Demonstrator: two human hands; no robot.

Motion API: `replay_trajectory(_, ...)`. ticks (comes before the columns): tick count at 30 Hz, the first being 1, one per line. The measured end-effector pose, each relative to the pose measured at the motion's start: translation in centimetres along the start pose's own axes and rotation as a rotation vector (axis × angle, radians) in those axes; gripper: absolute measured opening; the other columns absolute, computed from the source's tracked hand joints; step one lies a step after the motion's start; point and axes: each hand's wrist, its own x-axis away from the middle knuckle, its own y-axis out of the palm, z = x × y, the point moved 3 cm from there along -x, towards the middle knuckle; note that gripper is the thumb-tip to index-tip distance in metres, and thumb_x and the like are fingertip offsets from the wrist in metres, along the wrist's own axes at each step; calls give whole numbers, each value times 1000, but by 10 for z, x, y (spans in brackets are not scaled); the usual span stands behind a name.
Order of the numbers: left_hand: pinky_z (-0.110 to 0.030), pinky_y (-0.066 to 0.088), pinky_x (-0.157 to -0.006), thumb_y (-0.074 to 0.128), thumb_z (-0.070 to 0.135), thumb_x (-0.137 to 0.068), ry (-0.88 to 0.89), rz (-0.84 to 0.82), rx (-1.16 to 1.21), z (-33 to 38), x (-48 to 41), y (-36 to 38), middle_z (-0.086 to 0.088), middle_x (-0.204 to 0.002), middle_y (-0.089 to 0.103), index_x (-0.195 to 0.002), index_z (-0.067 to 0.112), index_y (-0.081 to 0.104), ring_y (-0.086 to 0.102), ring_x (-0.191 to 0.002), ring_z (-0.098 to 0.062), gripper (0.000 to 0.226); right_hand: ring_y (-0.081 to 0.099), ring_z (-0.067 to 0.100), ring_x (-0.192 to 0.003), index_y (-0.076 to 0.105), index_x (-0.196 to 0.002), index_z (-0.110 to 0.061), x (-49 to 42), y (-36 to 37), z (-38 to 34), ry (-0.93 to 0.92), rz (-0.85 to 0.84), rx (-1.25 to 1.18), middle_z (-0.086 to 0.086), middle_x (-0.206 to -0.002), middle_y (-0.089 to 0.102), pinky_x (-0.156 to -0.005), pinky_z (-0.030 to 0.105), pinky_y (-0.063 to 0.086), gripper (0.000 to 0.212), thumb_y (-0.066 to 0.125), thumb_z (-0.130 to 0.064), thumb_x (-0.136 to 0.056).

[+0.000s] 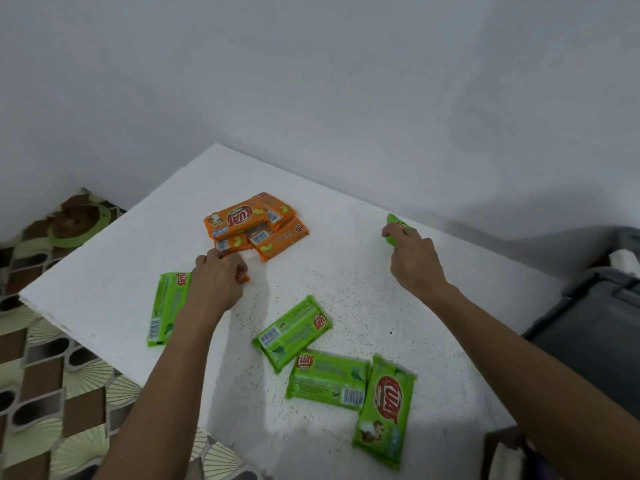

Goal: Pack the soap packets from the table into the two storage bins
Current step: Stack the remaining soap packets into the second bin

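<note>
Several orange soap packets [254, 223] lie in a pile at the far middle of the white table [346, 271]. My left hand [218, 282] curls round an orange packet [242, 277] just in front of that pile; most of it is hidden under my fingers. My right hand [414, 259] grips a green packet [394, 225] near the table's far right edge. Green packets lie loose: one [166, 308] beside my left forearm, one [292, 332] in the middle, two [329, 379] [384, 410] at the front.
A dark grey storage bin [595, 327] stands off the table's right side. The floor at the left has a brown and green patterned covering [52, 358]. A plain white wall rises behind the table.
</note>
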Motion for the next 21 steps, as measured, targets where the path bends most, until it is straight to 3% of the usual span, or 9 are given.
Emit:
replay_trajectory(3, -47, 39, -95, 67, 27, -84, 13, 38, -19, 12, 11, -9, -12, -128, 48, -116, 27, 62, 47, -113, -38, 32, 46, 30, -84, 43, -136, -20, 4, -12, 2, -6, 88, 53, 12, -113, 63, -64, 32, 39, 53, 37, 4, -89)
replay_trajectory(5, -51, 43, -93, 68, 30, -81, 43, 77, 12, 21, 18, -16, -9, -128, 47, -115, 30, 61, 50, -109, -37, 34, 54, 34, -85, 49, -133, -12, 5, -19, 5, 5, 113, 20, 14, -102, 66, -65, 34, 41, 47, 40, 3, -89)
replay_trajectory(7, -50, 48, -87, 68, 30, -80, 89, 101, 81, 31, 26, -21, -7, -128, 47, -115, 31, 60, 54, -104, -34, 36, 58, 36, -91, 59, -122, -8, 6, -24, 10, 22, 100, -37, 17, -105, 64, -69, 32, 39, 38, 43, 3, -90)
replay_trajectory(11, -39, 50, -71, 67, 28, -82, 157, 176, 184, 49, 43, -30, -2, -133, 46, -121, 29, 57, 58, -101, -28, 41, 54, 35, -99, 65, -114, -16, 22, -33, 17, 87, 95, -219, 21, -131, 42, -73, 29, 41, 33, 44, 2, -95)
replay_trajectory(13, -41, 51, -73, 67, 29, -82, 182, 222, 228, 57, 51, -34, 2, -135, 47, -122, 31, 57, 58, -102, -28, 41, 54, 33, -92, 66, -106, -22, 32, -39, 19, 100, 127, -313, 19, -121, 46, -67, 26, 43, 30, 46, 0, -97)
replay_trajectory(15, -43, 52, -75, 68, 33, -82, 202, 248, 258, 64, 60, -36, 5, -138, 47, -124, 34, 55, 61, -100, -25, 44, 59, 33, -85, 65, -101, -25, 43, -46, 22, 117, 133, -452, 12, -105, 55, -67, 33, 52, 32, 45, 0, -97)
replay_trajectory(17, -43, 52, -77, 68, 35, -82, 234, 259, 318, 72, 70, -38, 5, -138, 45, -126, 37, 54, 66, -90, -18, 46, 64, 32, -84, 65, -98, -25, 56, -53, 24, 173, 111, -635, 14, -105, 59, -75, 41, 58, 36, 41, 1, -96)
replay_trajectory(21, -46, 52, -86, 67, 31, -82, 282, 268, 549, 92, 91, -43, 7, -134, 40, -121, 41, 55, 66, -77, -1, 42, 67, 34, -89, 64, -93, -21, 85, -72, 24, 153, 134, -785, 13, -104, 64, -76, 38, 61, 42, 37, 11, -88)
